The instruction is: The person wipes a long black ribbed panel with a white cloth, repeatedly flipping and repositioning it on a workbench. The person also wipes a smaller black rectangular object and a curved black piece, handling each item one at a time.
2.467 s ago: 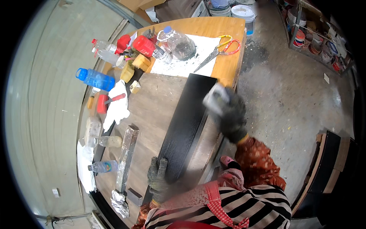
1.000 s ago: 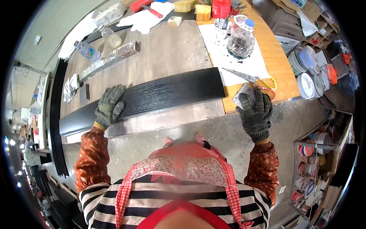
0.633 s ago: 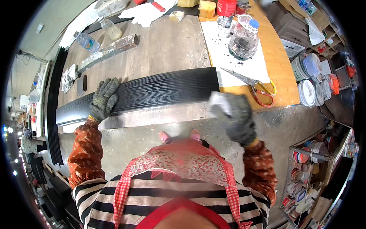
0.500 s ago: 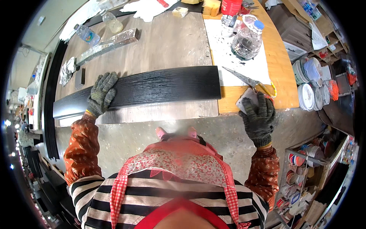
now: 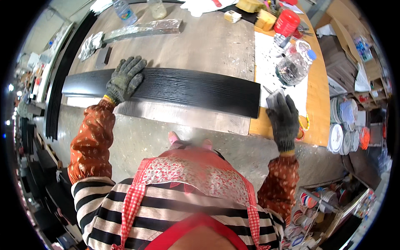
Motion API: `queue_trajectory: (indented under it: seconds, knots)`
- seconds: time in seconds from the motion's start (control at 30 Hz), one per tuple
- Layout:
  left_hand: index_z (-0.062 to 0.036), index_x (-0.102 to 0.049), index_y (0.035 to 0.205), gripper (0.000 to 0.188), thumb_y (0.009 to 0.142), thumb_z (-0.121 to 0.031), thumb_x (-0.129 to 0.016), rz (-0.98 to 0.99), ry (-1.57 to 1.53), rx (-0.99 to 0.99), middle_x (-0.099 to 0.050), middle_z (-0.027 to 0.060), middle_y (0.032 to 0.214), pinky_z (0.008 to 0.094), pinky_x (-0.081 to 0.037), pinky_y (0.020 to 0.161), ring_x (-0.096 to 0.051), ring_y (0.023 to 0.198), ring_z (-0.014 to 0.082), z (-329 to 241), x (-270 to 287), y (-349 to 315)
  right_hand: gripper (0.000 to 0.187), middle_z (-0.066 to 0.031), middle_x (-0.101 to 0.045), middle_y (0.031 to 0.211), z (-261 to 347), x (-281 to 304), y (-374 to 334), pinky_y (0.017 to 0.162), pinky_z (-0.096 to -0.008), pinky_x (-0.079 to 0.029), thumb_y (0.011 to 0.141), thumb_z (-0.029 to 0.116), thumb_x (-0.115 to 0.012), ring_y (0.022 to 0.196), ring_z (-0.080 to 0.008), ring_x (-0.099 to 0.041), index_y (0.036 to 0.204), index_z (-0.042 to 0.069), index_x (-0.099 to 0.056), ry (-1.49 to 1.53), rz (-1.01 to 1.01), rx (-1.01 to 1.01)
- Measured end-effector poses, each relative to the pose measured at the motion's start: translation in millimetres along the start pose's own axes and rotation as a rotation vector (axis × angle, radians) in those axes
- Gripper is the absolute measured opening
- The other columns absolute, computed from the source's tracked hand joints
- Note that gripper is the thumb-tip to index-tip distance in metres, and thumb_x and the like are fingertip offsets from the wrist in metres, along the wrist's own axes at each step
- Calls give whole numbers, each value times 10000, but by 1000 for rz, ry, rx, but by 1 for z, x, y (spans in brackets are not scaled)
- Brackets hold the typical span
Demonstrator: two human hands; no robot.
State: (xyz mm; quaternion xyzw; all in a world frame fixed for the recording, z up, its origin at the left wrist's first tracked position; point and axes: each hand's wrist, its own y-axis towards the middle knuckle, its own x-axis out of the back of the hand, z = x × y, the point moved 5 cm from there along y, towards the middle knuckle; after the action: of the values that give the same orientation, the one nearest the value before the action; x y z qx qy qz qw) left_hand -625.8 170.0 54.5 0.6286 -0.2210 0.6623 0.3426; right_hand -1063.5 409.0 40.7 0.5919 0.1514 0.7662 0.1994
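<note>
A long black board with raised wood grain lies across the near part of the table. My left hand, in a dark knitted glove, rests flat on it left of the middle, fingers slightly apart. Just past the board's right end, my right hand, gloved too, is closed on a small grey pad, whose material I cannot make out. Under and beside this hand lie scissors with yellow handles; the hand covers most of their blades.
A white sheet carries a clear jug with dark residue and a blue cap. Behind it stands a red container near yellow sponges. A wrapped bar, a crumpled rag and a small dark block lie beyond the board.
My right hand has moved farther from me with the pad, over the scissors' blades. The left hand stays on the board, its fingers more spread. The whole view has turned and shifted.
</note>
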Motion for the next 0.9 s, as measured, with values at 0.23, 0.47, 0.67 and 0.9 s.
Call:
queue_trajectory:
  seconds: [0.23,0.47,0.67,0.9]
  knots:
    - [-134,-443,1444,613,966,-518,-446,-35,91,337,-399,170,1508,523,-194,1176,-347,1404,372,9,-7,-13,514,-293,-467,1396,33,7,-46,1013,-506,-415,794,198,-783,1230,-462,-502,1272,113,-614,64,62,212]
    - [-129,-484,1396,568,961,-494,-463,-79,45,354,-458,166,1460,522,-231,1160,-389,1372,382,6,-7,-8,582,-305,-469,1388,49,13,-42,1032,-529,-395,773,247,-812,1253,-485,-477,1306,149,-601,92,-11,128]
    - [-165,-522,1374,528,968,-498,-456,-19,-9,371,-480,134,1448,541,-216,1163,-381,1368,400,11,-4,-16,616,-255,-442,1452,28,1,-47,1090,-464,-364,800,137,-775,1334,-423,-434,1370,81,-549,159,69,2]
    - [-126,-499,1389,567,964,-500,-459,-4,-71,370,-458,136,1471,548,-165,1185,-368,1389,395,5,0,-6,564,-252,-455,1444,26,-17,8,1099,-466,-345,839,180,-737,1290,-417,-468,1348,16,-559,200,73,-32]
